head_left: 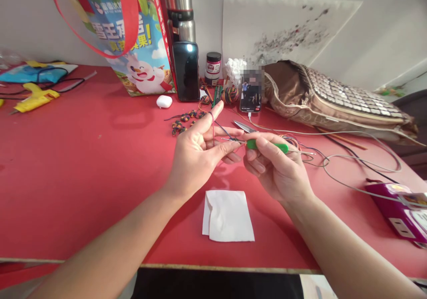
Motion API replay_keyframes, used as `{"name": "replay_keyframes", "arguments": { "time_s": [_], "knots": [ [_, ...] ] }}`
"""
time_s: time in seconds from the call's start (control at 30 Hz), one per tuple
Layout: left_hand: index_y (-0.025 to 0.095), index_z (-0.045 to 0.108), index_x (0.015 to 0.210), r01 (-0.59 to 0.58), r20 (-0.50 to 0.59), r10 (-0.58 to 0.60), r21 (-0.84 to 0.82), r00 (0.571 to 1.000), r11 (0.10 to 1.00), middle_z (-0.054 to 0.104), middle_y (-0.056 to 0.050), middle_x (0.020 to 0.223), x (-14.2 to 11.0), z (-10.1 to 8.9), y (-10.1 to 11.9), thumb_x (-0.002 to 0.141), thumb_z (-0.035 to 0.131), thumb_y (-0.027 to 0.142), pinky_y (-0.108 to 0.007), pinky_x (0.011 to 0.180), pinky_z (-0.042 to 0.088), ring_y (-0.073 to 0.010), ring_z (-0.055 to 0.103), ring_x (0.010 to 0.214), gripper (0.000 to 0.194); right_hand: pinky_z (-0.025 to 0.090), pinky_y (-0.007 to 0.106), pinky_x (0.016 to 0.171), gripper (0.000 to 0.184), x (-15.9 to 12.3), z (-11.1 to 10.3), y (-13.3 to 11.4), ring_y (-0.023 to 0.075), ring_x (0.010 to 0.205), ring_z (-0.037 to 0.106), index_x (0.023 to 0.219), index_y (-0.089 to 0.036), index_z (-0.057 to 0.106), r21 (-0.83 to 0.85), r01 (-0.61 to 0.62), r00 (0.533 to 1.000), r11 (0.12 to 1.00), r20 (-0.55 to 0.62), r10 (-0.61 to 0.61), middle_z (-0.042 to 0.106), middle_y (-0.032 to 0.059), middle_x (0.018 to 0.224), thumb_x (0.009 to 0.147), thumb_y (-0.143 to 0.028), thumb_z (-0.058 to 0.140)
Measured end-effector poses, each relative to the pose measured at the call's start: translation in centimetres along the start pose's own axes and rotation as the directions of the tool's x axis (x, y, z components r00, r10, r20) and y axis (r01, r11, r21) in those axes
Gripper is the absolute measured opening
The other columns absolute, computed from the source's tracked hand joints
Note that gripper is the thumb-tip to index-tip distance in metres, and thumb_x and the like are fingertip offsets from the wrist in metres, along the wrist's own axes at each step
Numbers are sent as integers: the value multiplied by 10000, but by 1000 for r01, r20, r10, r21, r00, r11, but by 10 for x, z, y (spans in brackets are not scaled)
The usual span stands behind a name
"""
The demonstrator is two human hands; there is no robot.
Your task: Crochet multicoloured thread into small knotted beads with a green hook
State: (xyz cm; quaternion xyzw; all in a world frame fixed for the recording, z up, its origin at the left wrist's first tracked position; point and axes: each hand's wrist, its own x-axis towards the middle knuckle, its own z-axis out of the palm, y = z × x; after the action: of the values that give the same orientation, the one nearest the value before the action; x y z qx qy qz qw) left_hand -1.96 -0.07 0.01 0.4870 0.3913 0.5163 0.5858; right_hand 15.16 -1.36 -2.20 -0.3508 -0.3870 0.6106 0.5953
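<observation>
Head view: my right hand (283, 170) has its grip closed round a green-handled hook (283, 148), while my left hand (193, 157) pinches yarn (213, 130) beside the hook's tip. I judge the yarn is being worked with the hook, which calls for steady tension. Below, a folded napkin (231, 217) lies on the red desk (83, 179); a pale wall (208, 23) stands behind

Home-like craft spot, red table (100, 165), glue gun (36, 97), shopping bag (143, 50), 2 phones (186, 72)
</observation>
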Motion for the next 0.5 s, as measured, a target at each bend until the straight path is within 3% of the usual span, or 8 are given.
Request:
{"name": "replay_keyframes", "arguments": {
  "time_s": [0.17, 0.4, 0.5],
  "knots": [
    [285, 662, 1528, -4, -27, 4, 26, 1000, 1000, 841, 1, 883, 0, 1, 2, 804, 947, 264, -336, 651, 686, -195, 772, 639, 779, 385, 256, 446, 159, 0, 2, 0, 70, 466, 363, 894, -222, 869, 21, -4, 1000, 1000, 4, 4, 651, -12, 630, 837, -369, 884],
    [268, 700, 1488, 38, -33, -40, -69, 999, 997, 822, 32, 794, -1, 1, 3, 759, 970, 228, -406, 909, 712, -230, 825, 825, 779, 399, 252, 440, 160, -1, 4, 1, 72, 463, 372, 896, -231, 866, 32, 9, 1000, 999, -3, -9, 659, -9, 635, 831, -375, 891],
    [277, 697, 1496, 68, -12, -69, -114, 998, 991, 830, 26, 806, 0, 1, 1, 747, 976, 227, -428, 944, 703, -238, 831, 854, 800, 420, 255, 435, 159, -2, 4, 2, 77, 458, 379, 916, -232, 862, 39, 7, 1000, 999, -20, -6, 659, -11, 634, 840, -371, 874]
  ]
}}
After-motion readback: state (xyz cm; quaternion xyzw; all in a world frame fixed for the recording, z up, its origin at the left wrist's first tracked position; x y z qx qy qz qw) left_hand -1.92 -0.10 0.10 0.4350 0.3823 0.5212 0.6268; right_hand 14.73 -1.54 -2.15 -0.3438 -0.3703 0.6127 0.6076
